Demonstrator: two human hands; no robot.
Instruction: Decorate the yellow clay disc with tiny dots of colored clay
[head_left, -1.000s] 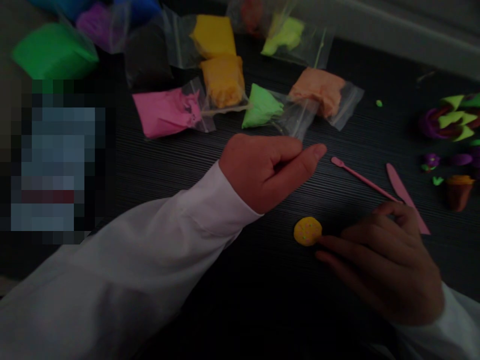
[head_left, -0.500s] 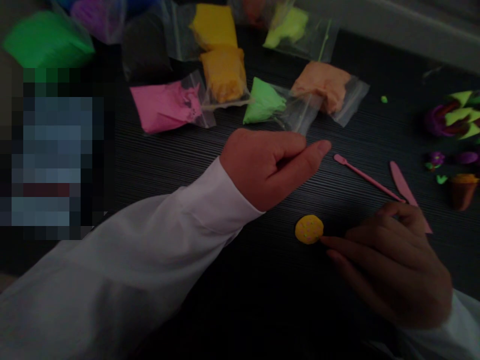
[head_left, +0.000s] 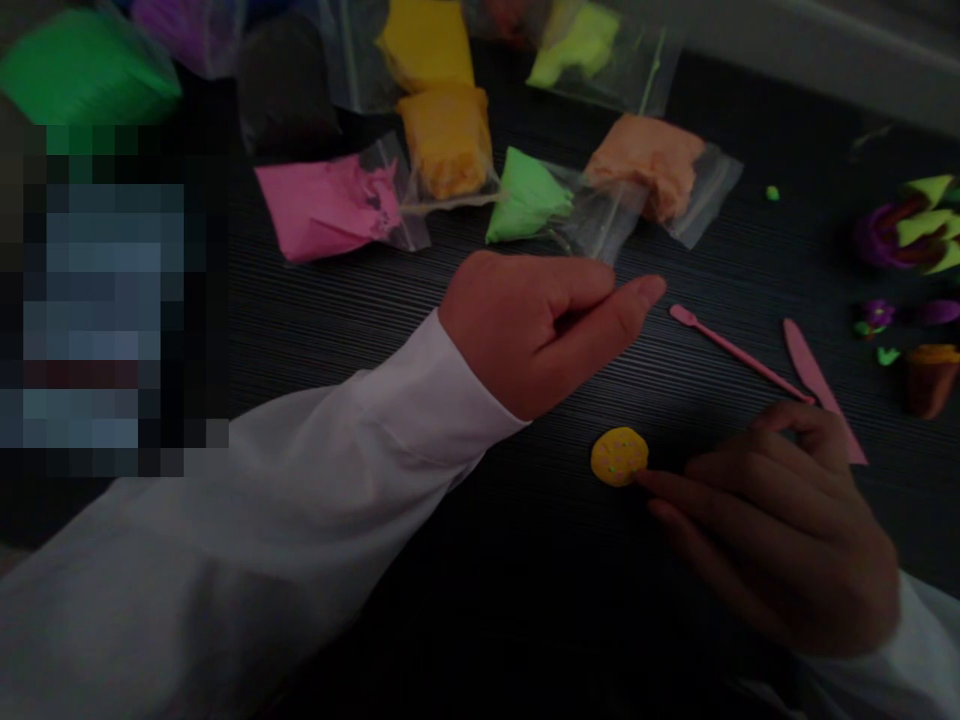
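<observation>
A flat yellow clay disc (head_left: 619, 457) with tiny green and pink specks lies on the dark table. The index fingertip of my right hand (head_left: 787, 530) rests at the disc's lower right edge. Its thumb is held apart below, with no object visible between them. Up and left of the disc is my left hand (head_left: 551, 330), its fingers curled under and the thumb laid along the index finger. Whatever those fingers may hold is hidden. Just beyond my right hand lie a thin pink modelling tool (head_left: 742, 352) and a pink plastic knife (head_left: 823, 390).
Bags of coloured clay line the far side, among them pink (head_left: 322, 205), orange (head_left: 446, 140), light green (head_left: 525, 195) and peach (head_left: 649, 165). At right stand a purple-rimmed clay piece (head_left: 885, 235) and a brown clay pot (head_left: 930, 380). A green crumb (head_left: 772, 193) lies apart.
The view has shifted slightly, so the bags sit higher in it. My right index finger makes small moves at the disc's edge. My left hand keeps its pose.
</observation>
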